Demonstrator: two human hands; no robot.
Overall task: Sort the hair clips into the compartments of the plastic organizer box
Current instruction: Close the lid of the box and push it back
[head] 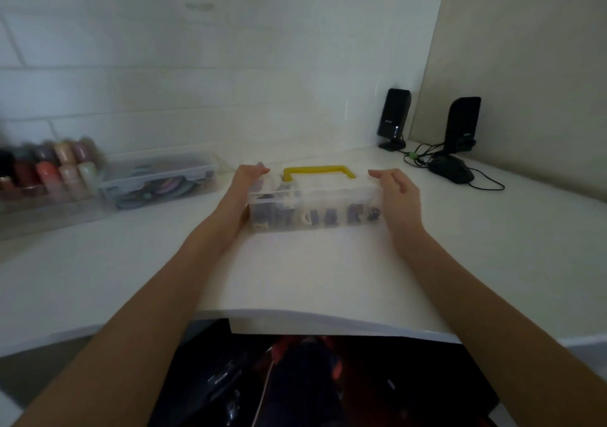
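Observation:
A clear plastic organizer box point(331, 196) with a yellow handle point(318, 171) stands on the white desk, its lid down. Dark and pale hair clips point(328, 218) show through its front wall in separate compartments. My left hand point(244, 182) holds the box's left end, fingers curled over the top edge. My right hand point(395, 190) is at the right end with loosely bent fingers just above the lid corner; I cannot tell whether it touches.
A second clear box point(157, 182) with coloured items and a rack of coloured spools point(49, 170) sit at the left. Two black speakers point(394, 118) and a black mouse point(451, 170) with cables stand at the back right. The desk's front edge point(312, 315) is near me.

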